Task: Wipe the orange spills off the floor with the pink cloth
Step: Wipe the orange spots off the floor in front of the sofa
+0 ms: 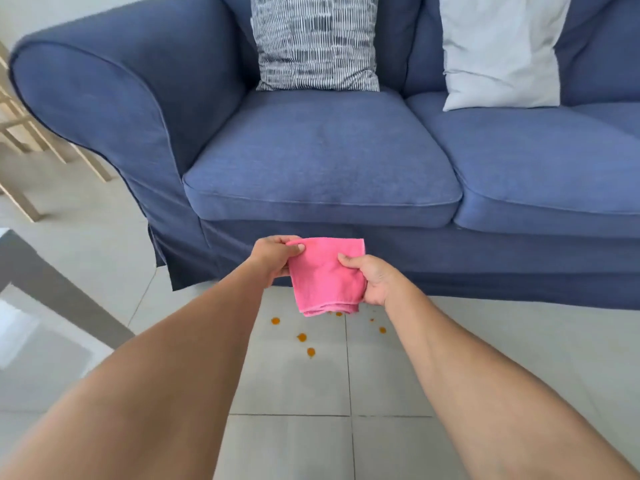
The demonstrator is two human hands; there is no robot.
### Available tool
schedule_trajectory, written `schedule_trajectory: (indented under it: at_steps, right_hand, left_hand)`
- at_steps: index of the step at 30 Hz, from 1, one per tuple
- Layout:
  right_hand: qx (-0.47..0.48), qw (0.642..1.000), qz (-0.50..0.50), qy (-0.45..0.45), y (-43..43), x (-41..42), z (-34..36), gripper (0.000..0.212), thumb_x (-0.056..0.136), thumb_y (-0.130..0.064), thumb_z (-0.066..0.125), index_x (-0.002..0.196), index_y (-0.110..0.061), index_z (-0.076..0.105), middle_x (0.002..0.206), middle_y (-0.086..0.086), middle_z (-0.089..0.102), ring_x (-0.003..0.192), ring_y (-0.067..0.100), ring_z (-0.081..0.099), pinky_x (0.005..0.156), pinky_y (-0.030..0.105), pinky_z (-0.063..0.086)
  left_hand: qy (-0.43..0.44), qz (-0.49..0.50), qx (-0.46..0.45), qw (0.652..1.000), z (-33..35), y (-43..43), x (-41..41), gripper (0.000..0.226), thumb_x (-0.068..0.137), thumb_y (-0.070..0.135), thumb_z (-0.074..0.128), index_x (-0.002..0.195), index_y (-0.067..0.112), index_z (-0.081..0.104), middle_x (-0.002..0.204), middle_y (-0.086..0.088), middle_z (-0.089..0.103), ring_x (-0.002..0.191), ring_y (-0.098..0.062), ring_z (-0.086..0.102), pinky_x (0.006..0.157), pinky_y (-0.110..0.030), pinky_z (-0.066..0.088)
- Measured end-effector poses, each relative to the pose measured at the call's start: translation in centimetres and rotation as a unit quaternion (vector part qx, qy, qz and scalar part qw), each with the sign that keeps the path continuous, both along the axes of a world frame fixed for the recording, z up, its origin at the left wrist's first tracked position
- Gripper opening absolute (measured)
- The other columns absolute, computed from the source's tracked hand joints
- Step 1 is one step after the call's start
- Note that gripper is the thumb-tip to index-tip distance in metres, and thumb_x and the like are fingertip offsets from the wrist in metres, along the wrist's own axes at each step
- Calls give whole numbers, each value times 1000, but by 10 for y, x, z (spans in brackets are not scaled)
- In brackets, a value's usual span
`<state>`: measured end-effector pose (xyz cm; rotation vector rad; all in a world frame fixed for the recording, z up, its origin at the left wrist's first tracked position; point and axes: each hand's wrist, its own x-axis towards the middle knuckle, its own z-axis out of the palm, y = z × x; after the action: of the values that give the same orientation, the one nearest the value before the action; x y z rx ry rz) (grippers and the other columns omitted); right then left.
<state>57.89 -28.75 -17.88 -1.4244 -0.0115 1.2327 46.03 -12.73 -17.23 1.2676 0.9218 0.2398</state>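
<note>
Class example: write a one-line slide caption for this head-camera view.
Both hands, left hand and right hand, hold a pink cloth above orange spills on the floor.

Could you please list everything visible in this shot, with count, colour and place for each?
sofa: one, blue, across the top, facing the camera
patterned cushion: one, grey and white, upright on the left seat
plain cushion: one, pale grey, upright on the right seat
orange spills: at least six drops, on the tiled floor before the sofa
glass table: one, dark-framed, lower left
wooden furniture legs: pale, far left, blurred
pink cloth: one, folded, held in the air above the spills
left hand: gripping the cloth's upper left corner
right hand: gripping the cloth's right edge
</note>
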Motion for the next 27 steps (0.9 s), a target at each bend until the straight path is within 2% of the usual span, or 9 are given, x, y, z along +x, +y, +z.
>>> schedule_trajectory:
  at_steps: [2,7,10,13,15,17,21,24,27]
  right_hand:
    - [-16,1000,-8,5,-13,6,-19,10,90,-17,68,97,-10,66,90,10,73,85,27,68,80,45,55]
    - [-54,998,-20,17,-37,23,-73,7,92,-15,65,94,-9,67,79,9,75,81,25,69,74,40,56]
    - [-92,996,-11,1,-48,35,-104,8,93,-14,64,97,-9,66,91,11,73,83,26,68,76,39,55]
    - [-150,985,-30,-76,-57,45,-132,15,92,-13,64,106,-9,65,101,14,71,89,29,67,86,44,54]
    - [-198,966,-44,-160,-62,52,-149,21,93,-15,61,113,-11,64,108,12,69,96,30,65,87,39,52]
    - [-252,934,-24,-254,-68,52,-160,24,95,-17,54,115,-10,65,109,12,67,98,31,63,79,31,45]
    - [-344,802,109,-476,-77,34,-187,32,94,-16,47,122,-19,61,115,10,69,104,36,63,77,33,43]
    - [-314,747,208,-547,-81,3,-221,45,96,-23,47,141,-26,50,143,2,53,127,26,52,99,35,43]
    - [-319,696,338,-548,-87,-29,-256,56,98,-45,42,150,-25,36,165,8,11,151,29,14,118,46,19]
  left_hand:
    - [11,14,-7,1000,-27,-14,11,16,91,1,63,103,8,70,101,-13,67,81,-24,65,63,-32,60]
    - [57,41,-8,998,-88,-43,32,15,92,-1,60,91,11,69,98,-13,67,86,-26,63,71,-37,60]
    - [95,37,3,995,-122,-53,41,17,92,4,60,105,10,69,95,-9,67,82,-22,64,67,-31,54]
    - [130,45,12,990,-151,-61,41,23,92,6,57,111,11,68,83,-3,64,67,-17,58,60,-26,46]
    - [167,28,53,984,-170,-61,39,28,93,5,53,116,7,69,91,-5,66,77,-20,60,71,-30,51]
    - [219,-4,99,971,-185,-64,32,35,94,4,47,122,9,67,111,-9,68,95,-24,63,84,-33,54]
    - [347,-20,215,913,-220,-75,17,43,93,12,41,129,24,60,131,-7,57,118,-27,56,92,-36,49]
    - [383,-39,289,877,-252,-84,2,42,96,18,42,137,22,51,140,-9,46,131,-27,41,111,-38,32]
    - [403,-60,361,839,-278,-90,-15,47,99,21,40,146,19,40,154,-8,33,145,-27,24,121,-42,13]
